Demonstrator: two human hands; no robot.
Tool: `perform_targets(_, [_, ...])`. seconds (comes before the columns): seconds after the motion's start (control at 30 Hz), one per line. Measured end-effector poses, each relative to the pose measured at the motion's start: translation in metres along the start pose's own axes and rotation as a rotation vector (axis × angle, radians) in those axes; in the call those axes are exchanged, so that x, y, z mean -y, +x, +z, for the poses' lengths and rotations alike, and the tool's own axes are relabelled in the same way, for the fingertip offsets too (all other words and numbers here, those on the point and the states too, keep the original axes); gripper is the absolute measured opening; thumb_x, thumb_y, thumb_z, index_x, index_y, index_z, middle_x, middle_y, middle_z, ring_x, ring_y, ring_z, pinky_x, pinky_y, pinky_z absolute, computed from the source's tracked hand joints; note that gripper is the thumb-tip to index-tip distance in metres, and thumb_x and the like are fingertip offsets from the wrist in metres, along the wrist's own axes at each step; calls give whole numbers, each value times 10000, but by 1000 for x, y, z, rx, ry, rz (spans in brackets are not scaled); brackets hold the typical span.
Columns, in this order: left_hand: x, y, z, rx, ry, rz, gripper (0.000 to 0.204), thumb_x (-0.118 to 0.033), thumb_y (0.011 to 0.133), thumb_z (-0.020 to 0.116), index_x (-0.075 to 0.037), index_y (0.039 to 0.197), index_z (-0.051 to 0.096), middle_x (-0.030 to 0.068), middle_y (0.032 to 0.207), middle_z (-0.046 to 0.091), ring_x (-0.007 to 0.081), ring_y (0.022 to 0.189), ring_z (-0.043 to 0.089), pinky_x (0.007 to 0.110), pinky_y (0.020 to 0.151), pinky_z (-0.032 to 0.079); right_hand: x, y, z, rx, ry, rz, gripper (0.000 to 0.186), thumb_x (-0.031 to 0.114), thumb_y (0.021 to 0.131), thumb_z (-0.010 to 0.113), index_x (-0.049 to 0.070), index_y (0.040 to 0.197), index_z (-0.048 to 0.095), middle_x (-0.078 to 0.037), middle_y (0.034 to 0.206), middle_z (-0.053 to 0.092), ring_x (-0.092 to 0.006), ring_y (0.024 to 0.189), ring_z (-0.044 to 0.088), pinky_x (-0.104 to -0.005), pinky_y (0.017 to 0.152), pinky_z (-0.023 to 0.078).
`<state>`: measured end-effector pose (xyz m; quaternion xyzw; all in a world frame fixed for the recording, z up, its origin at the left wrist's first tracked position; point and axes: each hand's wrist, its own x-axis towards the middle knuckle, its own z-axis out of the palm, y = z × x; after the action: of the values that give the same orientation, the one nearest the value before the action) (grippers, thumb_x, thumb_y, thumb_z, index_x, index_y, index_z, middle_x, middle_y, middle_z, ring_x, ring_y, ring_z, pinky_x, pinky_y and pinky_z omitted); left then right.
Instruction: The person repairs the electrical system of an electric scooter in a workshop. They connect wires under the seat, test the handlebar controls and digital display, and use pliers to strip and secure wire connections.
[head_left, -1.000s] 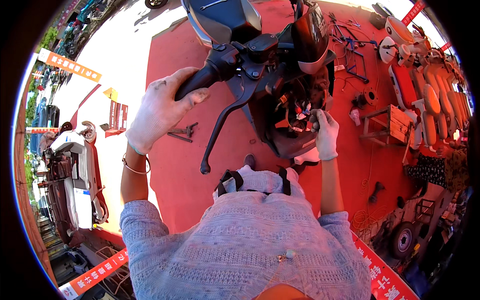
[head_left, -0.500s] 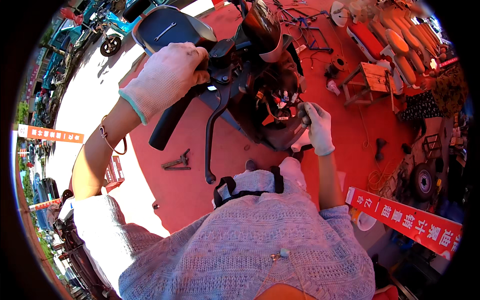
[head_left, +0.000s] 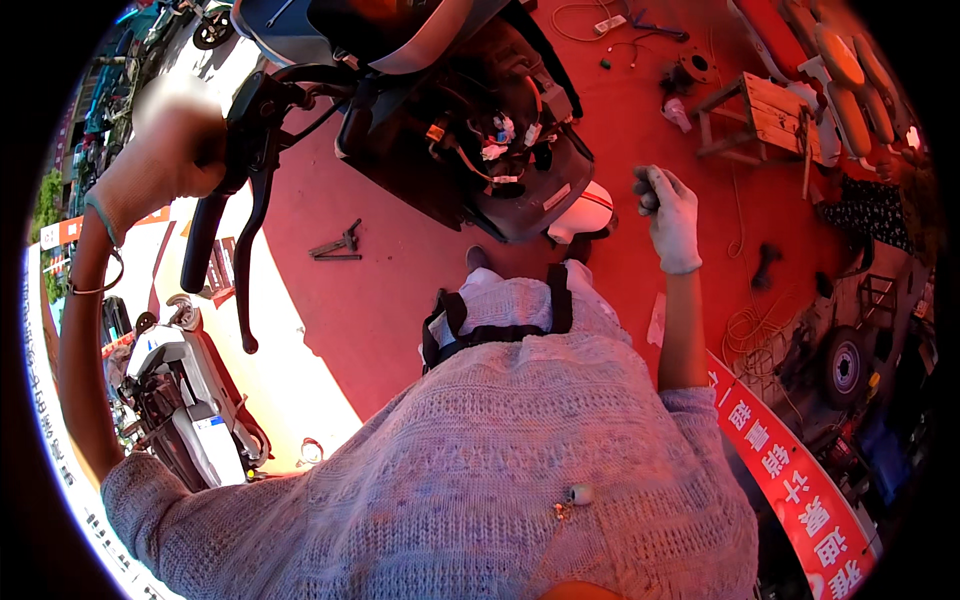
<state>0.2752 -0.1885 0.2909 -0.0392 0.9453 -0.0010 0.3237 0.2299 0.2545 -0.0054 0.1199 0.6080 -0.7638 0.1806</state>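
My left hand point(head_left: 165, 165), in a white knit glove, is closed at the inner end of the scooter's handlebar point(head_left: 203, 245), beside the black switch housing point(head_left: 262, 105). Its fingertips are partly hidden and the back of the glove is washed out by sunlight. A long black brake lever point(head_left: 250, 265) hangs next to the grip. My right hand point(head_left: 672, 215), also gloved, is raised to the right of the scooter with its fingers curled together; what they hold, if anything, is hidden. The opened front point(head_left: 500, 140) of the scooter shows loose wires and white connectors point(head_left: 505, 130).
Metal tools point(head_left: 338, 243) lie on the red floor. To the right stand a wooden stool point(head_left: 760, 115), a wheel point(head_left: 845, 360) and a red banner point(head_left: 790, 480). A white scooter point(head_left: 190, 400) is parked at the lower left. A white and red part point(head_left: 583, 212) sits below the scooter's front.
The handlebar has swung left, and my left hand has moved left with it. My right hand has drawn away from the wiring to the right. The view has shifted too.
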Motion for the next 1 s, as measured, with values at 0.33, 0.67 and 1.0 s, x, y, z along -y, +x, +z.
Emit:
perform_targets(0.33, [6,2,41,-384,142,-113,165,-58,756,628,-52,915,585,162,827,571,335,765,590,399,669,493,2,37,-73,75,18,189,224,177,910,533,-30,937,615,-38,735,588,-55,565,459,-205,529,381])
perform_targets(0.67, [5,1,67,-628,175,-110,163,-96,785,575,-42,936,546,159,862,564,350,793,575,415,695,480,-6,28,-74,118,67,239,221,180,907,535,-21,949,618,-40,729,593,-60,558,465,-214,527,382])
perform_targets(1.0, [-13,-10,62,-562,96,-182,185,-55,752,521,-29,919,446,167,831,526,365,842,536,453,728,434,1,2,-44,122,24,205,219,174,917,525,-22,948,617,-32,727,594,-56,558,474,-200,516,384])
